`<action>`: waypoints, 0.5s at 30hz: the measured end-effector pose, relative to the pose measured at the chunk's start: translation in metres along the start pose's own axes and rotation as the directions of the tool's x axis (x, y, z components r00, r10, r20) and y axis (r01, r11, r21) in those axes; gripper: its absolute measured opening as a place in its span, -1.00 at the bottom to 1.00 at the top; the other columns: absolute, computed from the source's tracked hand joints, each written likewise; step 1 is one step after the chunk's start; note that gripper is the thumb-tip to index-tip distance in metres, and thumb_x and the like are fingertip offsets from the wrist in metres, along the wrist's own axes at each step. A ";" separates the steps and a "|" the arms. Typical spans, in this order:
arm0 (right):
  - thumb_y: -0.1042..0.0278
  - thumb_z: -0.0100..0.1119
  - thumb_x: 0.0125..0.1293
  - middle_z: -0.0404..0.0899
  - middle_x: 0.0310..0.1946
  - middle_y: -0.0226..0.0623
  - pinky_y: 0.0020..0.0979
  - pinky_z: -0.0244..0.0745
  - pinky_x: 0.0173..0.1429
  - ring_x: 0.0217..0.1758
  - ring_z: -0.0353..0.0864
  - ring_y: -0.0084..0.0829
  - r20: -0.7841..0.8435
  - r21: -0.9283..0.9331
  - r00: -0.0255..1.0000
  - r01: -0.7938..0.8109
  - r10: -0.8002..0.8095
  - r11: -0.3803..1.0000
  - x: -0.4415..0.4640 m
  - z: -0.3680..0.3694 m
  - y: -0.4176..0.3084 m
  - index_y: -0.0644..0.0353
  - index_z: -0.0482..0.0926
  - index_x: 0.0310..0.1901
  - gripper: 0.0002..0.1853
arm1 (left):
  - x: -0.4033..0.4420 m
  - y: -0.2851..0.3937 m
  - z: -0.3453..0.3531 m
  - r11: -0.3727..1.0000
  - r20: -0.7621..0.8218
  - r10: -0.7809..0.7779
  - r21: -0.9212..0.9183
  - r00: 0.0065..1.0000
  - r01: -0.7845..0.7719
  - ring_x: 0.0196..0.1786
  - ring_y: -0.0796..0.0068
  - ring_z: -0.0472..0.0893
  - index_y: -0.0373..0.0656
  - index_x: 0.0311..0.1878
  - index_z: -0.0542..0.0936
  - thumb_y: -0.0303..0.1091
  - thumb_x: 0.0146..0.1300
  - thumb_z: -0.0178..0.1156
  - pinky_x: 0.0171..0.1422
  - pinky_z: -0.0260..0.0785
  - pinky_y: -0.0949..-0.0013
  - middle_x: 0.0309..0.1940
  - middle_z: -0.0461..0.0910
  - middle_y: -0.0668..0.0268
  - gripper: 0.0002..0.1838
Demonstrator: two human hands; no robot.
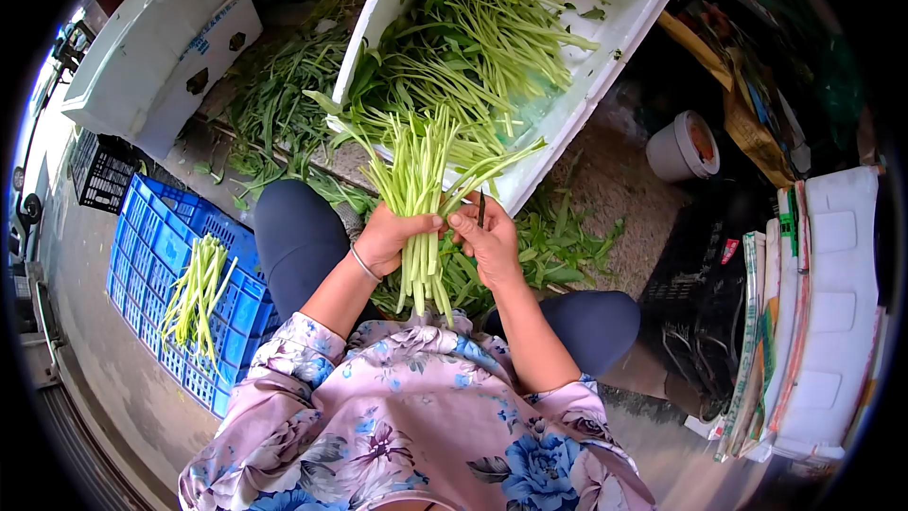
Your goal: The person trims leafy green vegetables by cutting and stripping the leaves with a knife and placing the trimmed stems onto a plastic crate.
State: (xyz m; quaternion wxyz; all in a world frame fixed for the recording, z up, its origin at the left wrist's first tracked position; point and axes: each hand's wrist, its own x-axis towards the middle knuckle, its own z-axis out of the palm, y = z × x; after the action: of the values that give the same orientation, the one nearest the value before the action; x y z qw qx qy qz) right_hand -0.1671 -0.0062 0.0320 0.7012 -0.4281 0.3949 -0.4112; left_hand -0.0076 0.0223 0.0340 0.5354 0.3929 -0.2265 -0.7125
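Observation:
My left hand (390, 238) is closed around a bunch of pale green water spinach stems (416, 166), held upright above my lap with the cut ends pointing down. Beside it, my right hand (487, 241) is closed, thumb and fingers pinching near a few stems that slant out to the right. From that hand sticks up a thin dark pointed tool (481, 209), which looks like a small knife; its other end is hidden. Just beyond my hands, a white foam box (591, 123) holds a heap of leafy water spinach (463, 38).
At left, trimmed stems (197, 298) lie on an upturned blue crate (142, 265). Loose leaves (567, 241) cover the ground between my knees, and more greens (288, 95) lie left of the box. A white bucket (683, 147) and stacked foam panels (823, 312) stand at right.

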 end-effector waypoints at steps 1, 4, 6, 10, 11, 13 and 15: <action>0.38 0.27 0.13 0.47 -0.38 -0.42 -0.67 0.29 -0.53 -0.52 0.44 -0.65 -0.013 -0.021 0.999 0.044 -0.044 0.999 0.000 0.007 0.003 0.37 0.40 -0.03 -0.59 | 0.000 0.000 0.001 0.998 0.007 0.014 -0.057 1.000 -0.013 -0.23 0.43 0.56 -0.31 -0.02 0.41 -0.57 0.00 0.24 -0.13 0.48 0.39 -0.20 0.50 0.25 -0.58; 0.40 0.21 0.18 0.52 -0.45 -0.41 -0.64 0.36 -0.48 -0.53 0.46 -0.65 -0.116 -0.041 0.988 0.096 -0.100 0.995 0.006 0.015 0.010 0.36 0.49 -0.25 -0.79 | 0.002 -0.005 -0.003 0.994 -0.017 0.021 -0.107 1.000 -0.023 -0.22 0.42 0.57 -0.28 -0.03 0.43 -0.55 0.01 0.23 -0.15 0.48 0.38 -0.21 0.52 0.25 -0.61; 0.41 0.20 0.18 0.52 -0.47 -0.40 -0.65 0.31 -0.50 -0.54 0.45 -0.66 -0.147 -0.078 0.983 0.102 -0.113 0.992 0.009 0.014 0.013 0.35 0.51 -0.27 -0.82 | 0.001 -0.004 -0.004 0.987 -0.034 0.002 -0.163 0.999 -0.007 -0.25 0.41 0.58 -0.26 -0.07 0.45 -0.55 0.00 0.24 -0.16 0.48 0.41 -0.24 0.55 0.25 -0.63; 0.48 0.13 0.21 0.53 -0.47 -0.39 -0.62 0.36 -0.44 -0.53 0.46 -0.64 -0.222 -0.163 0.965 0.107 -0.142 0.981 0.012 0.012 0.020 0.39 0.53 -0.27 -0.86 | 0.001 -0.006 -0.001 0.983 -0.081 0.023 -0.178 0.996 -0.037 -0.27 0.41 0.58 -0.28 -0.08 0.47 -0.55 0.01 0.23 -0.18 0.48 0.40 -0.24 0.55 0.26 -0.65; 0.49 0.11 0.21 0.53 -0.46 -0.39 -0.61 0.38 -0.41 -0.52 0.46 -0.64 -0.258 -0.187 0.954 0.105 -0.152 0.977 0.012 0.012 0.022 0.40 0.53 -0.25 -0.85 | 0.002 -0.008 -0.002 0.981 -0.086 0.016 -0.189 0.996 -0.033 -0.27 0.41 0.58 -0.29 -0.08 0.47 -0.56 0.01 0.22 -0.18 0.48 0.39 -0.25 0.55 0.27 -0.66; 0.50 0.09 0.22 0.53 -0.45 -0.40 -0.61 0.38 -0.41 -0.51 0.46 -0.65 -0.295 -0.176 0.942 0.109 -0.158 0.978 0.012 0.015 0.026 0.41 0.52 -0.21 -0.84 | 0.004 -0.012 -0.003 0.978 -0.095 0.012 -0.204 0.995 -0.031 -0.27 0.42 0.58 -0.29 -0.09 0.48 -0.56 0.01 0.22 -0.18 0.48 0.39 -0.26 0.55 0.27 -0.67; 0.50 0.08 0.22 0.53 -0.45 -0.40 -0.61 0.38 -0.40 -0.51 0.46 -0.66 -0.331 -0.163 0.929 0.115 -0.164 0.980 0.012 0.018 0.026 0.41 0.52 -0.18 -0.82 | 0.005 -0.017 -0.005 0.978 -0.112 0.002 -0.209 0.994 -0.025 -0.26 0.43 0.58 -0.30 -0.09 0.48 -0.56 0.01 0.22 -0.17 0.48 0.37 -0.26 0.56 0.27 -0.67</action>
State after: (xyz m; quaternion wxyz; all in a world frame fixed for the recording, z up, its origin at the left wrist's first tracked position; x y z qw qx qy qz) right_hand -0.1406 -0.0050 0.0112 0.5589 -0.4254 0.5073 -0.4994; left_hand -0.0140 0.0235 0.0173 0.5906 0.3717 -0.1224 -0.7057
